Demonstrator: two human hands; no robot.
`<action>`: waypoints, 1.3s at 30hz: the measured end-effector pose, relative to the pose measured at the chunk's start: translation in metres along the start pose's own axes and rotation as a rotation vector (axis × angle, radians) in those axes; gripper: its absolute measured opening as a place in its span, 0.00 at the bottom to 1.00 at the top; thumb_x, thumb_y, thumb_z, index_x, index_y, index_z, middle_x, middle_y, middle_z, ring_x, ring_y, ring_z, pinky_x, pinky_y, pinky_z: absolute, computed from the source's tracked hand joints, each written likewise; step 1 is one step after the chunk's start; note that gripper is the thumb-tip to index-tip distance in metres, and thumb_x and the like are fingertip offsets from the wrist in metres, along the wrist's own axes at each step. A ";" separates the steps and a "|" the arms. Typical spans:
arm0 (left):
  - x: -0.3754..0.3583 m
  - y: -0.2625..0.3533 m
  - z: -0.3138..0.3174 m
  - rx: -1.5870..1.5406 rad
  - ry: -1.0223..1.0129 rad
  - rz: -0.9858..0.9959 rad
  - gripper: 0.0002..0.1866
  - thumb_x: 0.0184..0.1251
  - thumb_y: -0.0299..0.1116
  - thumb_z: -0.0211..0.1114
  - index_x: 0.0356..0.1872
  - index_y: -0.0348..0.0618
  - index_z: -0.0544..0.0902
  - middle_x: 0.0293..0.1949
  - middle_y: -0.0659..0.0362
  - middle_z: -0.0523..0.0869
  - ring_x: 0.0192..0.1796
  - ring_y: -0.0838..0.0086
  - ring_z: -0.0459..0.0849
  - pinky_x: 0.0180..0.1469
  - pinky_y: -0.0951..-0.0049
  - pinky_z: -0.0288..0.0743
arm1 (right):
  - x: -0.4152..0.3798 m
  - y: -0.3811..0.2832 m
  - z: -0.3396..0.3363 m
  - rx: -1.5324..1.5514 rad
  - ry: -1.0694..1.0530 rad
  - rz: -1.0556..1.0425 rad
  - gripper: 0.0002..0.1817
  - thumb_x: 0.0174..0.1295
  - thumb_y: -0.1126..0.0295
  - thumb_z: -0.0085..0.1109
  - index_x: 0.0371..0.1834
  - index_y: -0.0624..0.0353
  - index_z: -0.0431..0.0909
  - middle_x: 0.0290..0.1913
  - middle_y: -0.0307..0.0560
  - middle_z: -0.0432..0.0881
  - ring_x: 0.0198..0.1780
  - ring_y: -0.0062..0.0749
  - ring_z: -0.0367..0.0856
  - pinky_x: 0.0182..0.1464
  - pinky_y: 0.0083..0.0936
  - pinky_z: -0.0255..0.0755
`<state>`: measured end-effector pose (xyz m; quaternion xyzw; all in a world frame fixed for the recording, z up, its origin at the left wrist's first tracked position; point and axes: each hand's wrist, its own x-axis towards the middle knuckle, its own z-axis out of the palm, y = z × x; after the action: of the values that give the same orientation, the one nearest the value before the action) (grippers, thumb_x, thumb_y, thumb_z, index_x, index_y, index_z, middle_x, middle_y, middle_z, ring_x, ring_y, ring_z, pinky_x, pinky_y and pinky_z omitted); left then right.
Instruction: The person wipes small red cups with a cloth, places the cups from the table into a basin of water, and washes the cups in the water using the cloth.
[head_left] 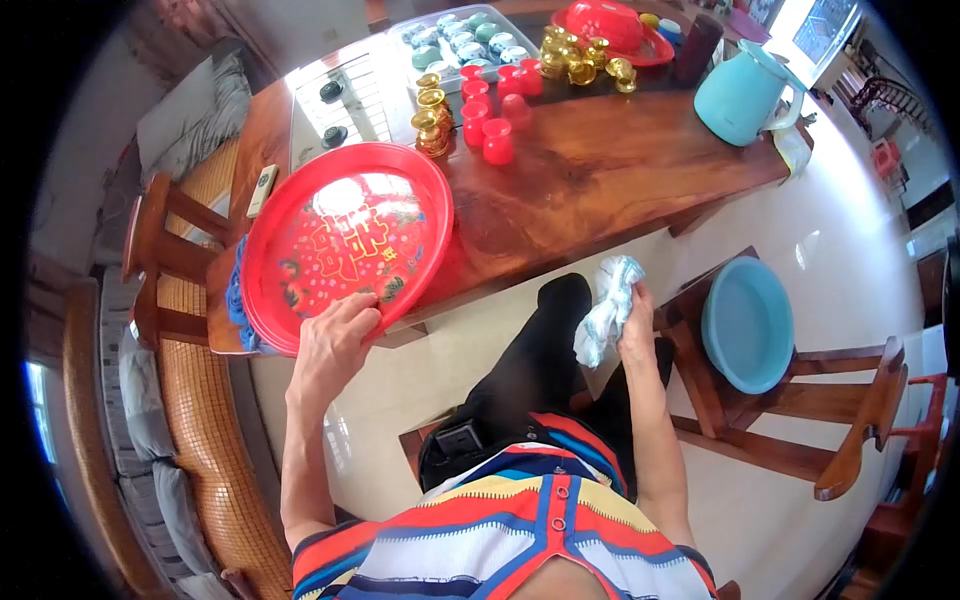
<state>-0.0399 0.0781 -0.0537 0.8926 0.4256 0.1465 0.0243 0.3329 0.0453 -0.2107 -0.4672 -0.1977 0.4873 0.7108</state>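
A round red tray (290,215) with a gold character and a floral print lies at the near left of the wooden table. My left hand (335,345) is closed on its near rim, fingers over the edge and the thumb side hidden. Away from the table, above my lap, my right hand (638,325) grips a bunched white and light-blue cloth (606,308). Part of a blue cloth (238,300) shows at the tray's left side.
Red cups (497,140) and gold cups (430,130) stand behind the tray on the table (600,160). Farther back sits a clear box (400,45) of patterned cups. A turquoise pitcher (745,95) stands right; a blue basin (748,325) rests on a wooden chair (850,430).
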 end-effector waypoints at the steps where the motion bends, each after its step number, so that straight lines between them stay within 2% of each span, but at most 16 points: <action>1: 0.002 -0.004 0.001 0.024 0.007 -0.007 0.11 0.45 0.28 0.69 0.30 0.39 0.78 0.44 0.56 0.82 0.43 0.63 0.82 0.39 0.65 0.77 | 0.000 0.000 0.001 0.002 0.002 0.000 0.12 0.67 0.67 0.48 0.45 0.62 0.75 0.36 0.37 0.78 0.35 0.18 0.77 0.37 0.16 0.72; 6: 0.010 -0.003 0.004 0.013 -0.031 -0.044 0.14 0.42 0.33 0.72 0.30 0.39 0.78 0.45 0.55 0.81 0.44 0.61 0.81 0.40 0.65 0.76 | -0.009 -0.018 0.008 0.037 -0.100 0.040 0.17 0.61 0.61 0.54 0.48 0.60 0.74 0.38 0.38 0.77 0.36 0.22 0.76 0.37 0.22 0.73; 7: 0.013 -0.002 0.005 0.000 -0.025 -0.002 0.16 0.43 0.37 0.72 0.29 0.38 0.77 0.44 0.55 0.80 0.43 0.61 0.80 0.38 0.66 0.76 | -0.010 -0.023 0.013 0.036 -0.096 0.041 0.17 0.61 0.61 0.54 0.48 0.60 0.74 0.38 0.38 0.77 0.36 0.22 0.76 0.37 0.22 0.73; 9: 0.019 0.001 0.006 -0.018 -0.019 0.040 0.19 0.44 0.41 0.71 0.29 0.38 0.76 0.44 0.54 0.79 0.43 0.62 0.80 0.37 0.66 0.75 | -0.014 -0.030 0.024 0.292 -0.286 0.114 0.22 0.56 0.60 0.57 0.50 0.60 0.72 0.39 0.41 0.77 0.37 0.26 0.77 0.37 0.25 0.74; 11: 0.029 0.005 0.002 0.014 -0.055 -0.007 0.23 0.46 0.49 0.70 0.30 0.36 0.76 0.40 0.52 0.80 0.40 0.60 0.80 0.36 0.64 0.75 | -0.014 -0.033 0.026 0.297 -0.251 0.160 0.22 0.54 0.61 0.57 0.50 0.60 0.71 0.39 0.42 0.78 0.38 0.27 0.78 0.38 0.26 0.75; 12: 0.037 0.007 -0.003 0.011 -0.056 -0.007 0.23 0.46 0.49 0.70 0.30 0.36 0.76 0.40 0.52 0.80 0.40 0.60 0.80 0.36 0.64 0.75 | -0.013 -0.035 0.030 0.230 -0.310 0.119 0.21 0.54 0.61 0.57 0.50 0.60 0.71 0.39 0.42 0.78 0.39 0.27 0.78 0.38 0.27 0.75; 14: 0.051 0.009 -0.012 0.029 -0.297 -0.215 0.25 0.48 0.51 0.67 0.33 0.37 0.78 0.37 0.51 0.81 0.39 0.57 0.81 0.39 0.61 0.74 | -0.004 -0.032 0.031 0.205 -0.404 0.100 0.20 0.54 0.60 0.58 0.47 0.59 0.72 0.39 0.41 0.77 0.38 0.26 0.78 0.37 0.25 0.75; 18: 0.058 -0.001 -0.005 0.033 -0.295 -0.206 0.25 0.49 0.51 0.67 0.35 0.37 0.77 0.32 0.51 0.81 0.36 0.56 0.81 0.37 0.61 0.74 | 0.006 -0.028 0.031 0.225 -0.244 0.191 0.21 0.51 0.59 0.59 0.45 0.58 0.73 0.39 0.39 0.76 0.40 0.26 0.76 0.40 0.24 0.73; 21: 0.066 0.004 -0.011 0.021 -0.298 -0.219 0.23 0.51 0.48 0.66 0.36 0.37 0.76 0.34 0.51 0.80 0.38 0.57 0.80 0.38 0.61 0.74 | 0.010 -0.029 0.035 0.216 -0.391 0.134 0.26 0.49 0.55 0.61 0.50 0.58 0.71 0.41 0.39 0.75 0.42 0.27 0.74 0.42 0.23 0.71; 23: 0.087 0.023 -0.013 0.038 -0.104 -0.145 0.21 0.53 0.45 0.66 0.38 0.38 0.75 0.38 0.51 0.78 0.40 0.57 0.80 0.37 0.60 0.74 | 0.000 -0.036 0.040 0.207 -0.414 0.114 0.33 0.47 0.52 0.61 0.55 0.58 0.67 0.45 0.40 0.74 0.44 0.28 0.72 0.44 0.23 0.69; 24: 0.100 0.029 -0.010 0.025 -0.091 -0.107 0.19 0.55 0.43 0.65 0.39 0.38 0.74 0.40 0.51 0.77 0.41 0.58 0.80 0.37 0.61 0.75 | 0.000 -0.032 0.036 0.201 -0.424 0.134 0.37 0.47 0.50 0.61 0.59 0.59 0.64 0.46 0.41 0.73 0.44 0.28 0.73 0.43 0.23 0.70; 27: 0.155 0.044 0.012 -0.062 0.080 0.019 0.17 0.58 0.38 0.62 0.45 0.40 0.72 0.45 0.50 0.74 0.42 0.57 0.80 0.37 0.61 0.76 | -0.008 -0.035 0.041 0.228 -0.410 0.167 0.37 0.48 0.50 0.61 0.59 0.59 0.65 0.46 0.42 0.74 0.43 0.29 0.74 0.44 0.25 0.71; 31: 0.225 0.051 0.058 -0.011 0.166 -0.106 0.20 0.58 0.36 0.62 0.48 0.40 0.69 0.47 0.43 0.71 0.40 0.52 0.80 0.35 0.58 0.77 | -0.012 -0.033 0.032 0.150 -0.178 0.214 0.29 0.58 0.52 0.53 0.58 0.59 0.67 0.47 0.46 0.76 0.44 0.35 0.77 0.45 0.32 0.74; 32: 0.238 0.049 0.069 0.022 0.191 -0.170 0.21 0.58 0.37 0.63 0.49 0.39 0.69 0.46 0.42 0.70 0.39 0.51 0.81 0.33 0.58 0.78 | -0.007 -0.026 0.019 0.221 -0.266 0.238 0.26 0.61 0.53 0.50 0.57 0.59 0.68 0.48 0.46 0.76 0.45 0.37 0.77 0.45 0.33 0.74; 36: 0.262 0.041 0.110 0.130 0.151 -0.301 0.18 0.59 0.35 0.61 0.47 0.39 0.70 0.50 0.41 0.66 0.40 0.48 0.80 0.36 0.56 0.79 | -0.012 -0.030 0.003 0.400 -0.327 0.285 0.25 0.61 0.53 0.50 0.56 0.59 0.68 0.47 0.47 0.77 0.43 0.37 0.78 0.44 0.34 0.75; 39: 0.263 0.038 0.115 0.044 0.262 -0.280 0.12 0.59 0.29 0.56 0.43 0.40 0.72 0.48 0.41 0.66 0.38 0.47 0.79 0.36 0.54 0.79 | -0.016 -0.021 -0.013 0.378 -0.135 0.313 0.23 0.61 0.56 0.51 0.55 0.59 0.69 0.44 0.46 0.78 0.41 0.36 0.79 0.43 0.35 0.76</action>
<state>0.1771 0.2650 -0.0935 0.7983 0.5483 0.2472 -0.0306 0.3464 0.0233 -0.1962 -0.3171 -0.0753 0.6501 0.6865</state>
